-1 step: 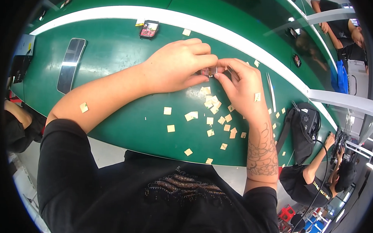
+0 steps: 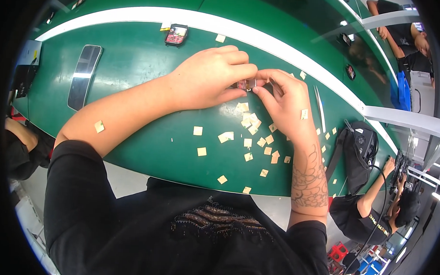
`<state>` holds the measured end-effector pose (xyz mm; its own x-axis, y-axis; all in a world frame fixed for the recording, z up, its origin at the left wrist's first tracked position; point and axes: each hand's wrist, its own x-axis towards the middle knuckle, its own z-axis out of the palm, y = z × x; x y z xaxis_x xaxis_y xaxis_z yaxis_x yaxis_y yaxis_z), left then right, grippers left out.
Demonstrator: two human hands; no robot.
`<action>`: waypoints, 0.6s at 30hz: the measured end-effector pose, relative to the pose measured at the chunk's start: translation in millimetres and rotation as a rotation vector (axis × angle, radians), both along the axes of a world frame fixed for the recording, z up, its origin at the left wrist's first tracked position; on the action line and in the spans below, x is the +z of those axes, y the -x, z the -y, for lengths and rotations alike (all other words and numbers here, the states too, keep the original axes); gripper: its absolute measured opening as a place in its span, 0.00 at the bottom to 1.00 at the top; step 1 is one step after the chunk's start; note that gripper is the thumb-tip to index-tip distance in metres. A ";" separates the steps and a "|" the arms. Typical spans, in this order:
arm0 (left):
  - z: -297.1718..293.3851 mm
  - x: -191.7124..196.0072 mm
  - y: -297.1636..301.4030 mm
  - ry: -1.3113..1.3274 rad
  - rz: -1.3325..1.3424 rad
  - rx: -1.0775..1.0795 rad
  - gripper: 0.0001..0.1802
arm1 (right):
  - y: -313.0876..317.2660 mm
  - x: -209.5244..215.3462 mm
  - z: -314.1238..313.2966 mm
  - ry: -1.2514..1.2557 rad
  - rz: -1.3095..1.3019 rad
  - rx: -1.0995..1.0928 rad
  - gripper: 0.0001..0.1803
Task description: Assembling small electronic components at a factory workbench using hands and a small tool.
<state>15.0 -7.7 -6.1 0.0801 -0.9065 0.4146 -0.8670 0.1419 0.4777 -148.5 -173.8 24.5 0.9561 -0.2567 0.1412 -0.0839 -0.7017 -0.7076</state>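
Both my hands meet over the green table (image 2: pixel 147 135). Between them is a small electronic part (image 2: pixel 242 84), red on its left side and silvery on its right, mostly covered by fingers. My left hand (image 2: pixel 215 76) pinches its left side with thumb and curled fingers. My right hand (image 2: pixel 284 98) closes thumb and fingertips on its right end. Just below lie several pale yellow square stickers (image 2: pixel 251 120), some overlapping. One yellow square (image 2: pixel 304 114) sticks to the back of my right hand, and another square (image 2: pixel 99 126) to my left forearm.
A smartphone (image 2: pixel 84 77) lies at the left. An open black case with red innards (image 2: pixel 175 35) sits at the back. Tweezers (image 2: pixel 320 109) and a black bag (image 2: pixel 357 152) are to the right. A white strip (image 2: pixel 205 18) borders the far edge. Other people (image 2: pixel 372 215) work nearby.
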 end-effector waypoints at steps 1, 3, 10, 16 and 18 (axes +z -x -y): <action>0.0 0.1 -0.1 -0.002 -0.009 -0.003 0.18 | 0.4 2.1 0.3 -0.033 -0.083 -0.024 0.12; -0.3 0.0 -0.5 -0.003 -0.018 -0.003 0.19 | -0.2 -1.6 2.7 -0.058 -0.069 -0.025 0.12; 0.7 -0.2 -0.4 0.006 -0.070 -0.026 0.21 | 0.2 -14.9 2.8 -0.125 0.000 -0.010 0.13; 2.0 -3.8 -0.3 0.016 -0.113 -0.025 0.21 | -7.3 -0.6 -4.8 -0.036 -0.108 -0.108 0.11; 2.1 -4.5 0.3 0.025 -0.107 -0.024 0.21 | -10.0 1.0 -9.0 0.011 -0.112 -0.111 0.10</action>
<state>14.7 -9.8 -10.6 0.1036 -0.8983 0.4271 -0.8074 0.1748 0.5635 -138.5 -164.8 25.5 0.9317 -0.3610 0.0387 -0.2395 -0.6912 -0.6819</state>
